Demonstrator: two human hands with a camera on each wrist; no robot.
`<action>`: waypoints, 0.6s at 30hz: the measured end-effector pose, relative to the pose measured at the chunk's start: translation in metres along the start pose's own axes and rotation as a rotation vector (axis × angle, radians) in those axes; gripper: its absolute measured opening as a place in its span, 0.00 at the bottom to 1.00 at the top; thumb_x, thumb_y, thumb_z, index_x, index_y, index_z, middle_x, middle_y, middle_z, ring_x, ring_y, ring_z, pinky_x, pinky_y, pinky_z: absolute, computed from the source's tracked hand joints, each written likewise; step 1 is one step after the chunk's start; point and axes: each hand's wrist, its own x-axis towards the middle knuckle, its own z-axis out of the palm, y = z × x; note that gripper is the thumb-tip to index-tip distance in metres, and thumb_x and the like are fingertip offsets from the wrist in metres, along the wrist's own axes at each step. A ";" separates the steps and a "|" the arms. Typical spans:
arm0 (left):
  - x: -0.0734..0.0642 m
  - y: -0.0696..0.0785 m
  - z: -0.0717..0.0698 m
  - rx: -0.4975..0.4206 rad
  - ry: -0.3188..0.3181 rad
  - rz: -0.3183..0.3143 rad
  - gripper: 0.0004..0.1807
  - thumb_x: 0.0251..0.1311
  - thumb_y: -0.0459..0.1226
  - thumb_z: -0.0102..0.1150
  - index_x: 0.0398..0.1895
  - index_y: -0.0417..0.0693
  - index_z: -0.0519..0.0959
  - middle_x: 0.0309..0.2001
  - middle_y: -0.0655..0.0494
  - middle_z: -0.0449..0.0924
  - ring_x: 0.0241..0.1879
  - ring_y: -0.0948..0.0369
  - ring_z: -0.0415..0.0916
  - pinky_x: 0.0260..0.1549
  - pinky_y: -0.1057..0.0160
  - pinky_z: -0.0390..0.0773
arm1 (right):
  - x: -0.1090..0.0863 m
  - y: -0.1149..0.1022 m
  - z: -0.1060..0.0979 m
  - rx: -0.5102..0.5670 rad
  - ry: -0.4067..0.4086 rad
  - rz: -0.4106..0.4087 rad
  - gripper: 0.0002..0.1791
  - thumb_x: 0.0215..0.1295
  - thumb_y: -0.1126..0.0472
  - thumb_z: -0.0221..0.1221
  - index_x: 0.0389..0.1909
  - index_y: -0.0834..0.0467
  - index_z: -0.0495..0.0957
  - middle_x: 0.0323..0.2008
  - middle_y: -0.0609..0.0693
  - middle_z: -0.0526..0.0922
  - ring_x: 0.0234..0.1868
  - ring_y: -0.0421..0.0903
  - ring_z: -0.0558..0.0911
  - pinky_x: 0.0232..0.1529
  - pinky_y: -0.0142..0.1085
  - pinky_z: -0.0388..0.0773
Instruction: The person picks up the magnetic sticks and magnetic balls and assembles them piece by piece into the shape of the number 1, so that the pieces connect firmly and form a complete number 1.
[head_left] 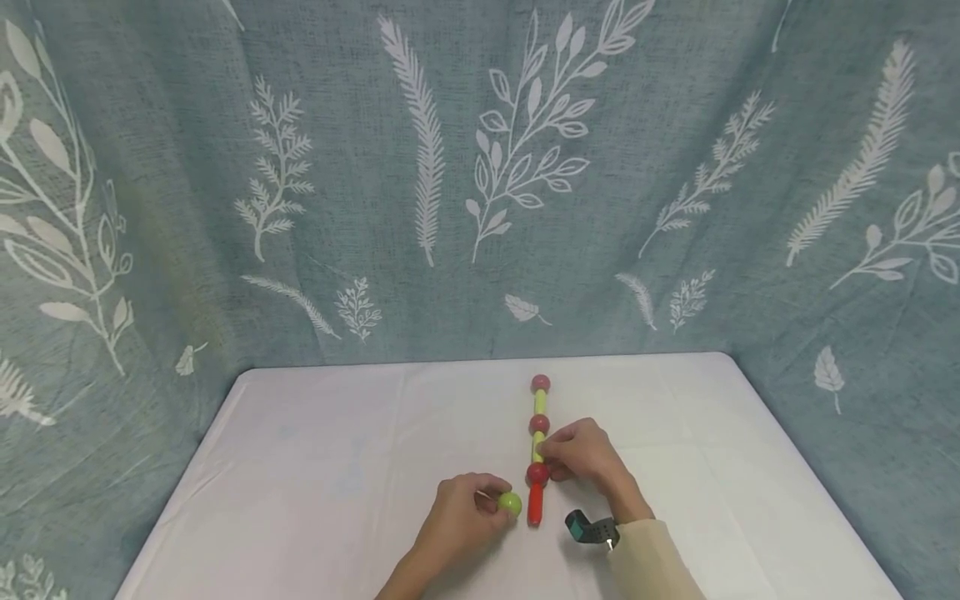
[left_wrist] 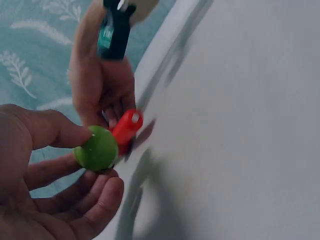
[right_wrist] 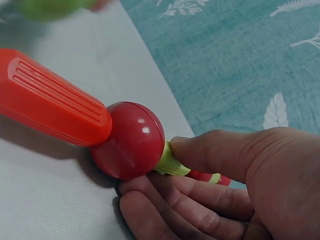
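A chain of red balls and ribbed rods lies on the white table, running away from me in the head view. Its near end is a red rod (head_left: 535,505), joined to a red ball (head_left: 537,473). My right hand (head_left: 587,454) pinches the yellow-green rod (right_wrist: 171,164) just beyond that ball, thumb on top and fingers beneath. Left of the red rod, my left hand (head_left: 467,512) holds a green ball (left_wrist: 98,148) between thumb and fingers. In the left wrist view the ball partly covers the red rod, so any contact between them cannot be judged.
Farther along the chain are another red ball (head_left: 539,423), a second yellow-green rod (head_left: 540,402) and a red ball (head_left: 540,383) at the far end. A dark strap device (head_left: 592,528) is on my right wrist. Patterned blue-green cloth (head_left: 450,208) hangs behind the white table (head_left: 322,467).
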 end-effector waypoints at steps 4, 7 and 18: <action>-0.013 0.004 0.007 -0.025 -0.052 -0.071 0.12 0.58 0.32 0.78 0.45 0.44 0.91 0.32 0.61 0.86 0.33 0.64 0.80 0.35 0.67 0.82 | 0.003 -0.001 -0.001 0.002 -0.003 0.010 0.11 0.70 0.58 0.71 0.42 0.63 0.92 0.29 0.51 0.91 0.29 0.45 0.91 0.42 0.41 0.89; -0.019 0.005 0.015 -0.032 -0.069 -0.116 0.11 0.58 0.34 0.79 0.43 0.44 0.91 0.32 0.62 0.84 0.33 0.64 0.79 0.35 0.66 0.82 | 0.004 -0.002 -0.001 0.014 -0.009 0.010 0.10 0.70 0.59 0.71 0.42 0.63 0.92 0.30 0.51 0.92 0.29 0.45 0.90 0.42 0.39 0.89; -0.018 0.011 0.031 -0.007 -0.016 -0.182 0.08 0.58 0.34 0.79 0.40 0.43 0.91 0.29 0.62 0.84 0.32 0.63 0.78 0.38 0.56 0.84 | -0.008 -0.007 -0.001 -0.066 -0.005 0.017 0.12 0.68 0.52 0.73 0.35 0.58 0.92 0.25 0.49 0.89 0.29 0.47 0.85 0.35 0.38 0.79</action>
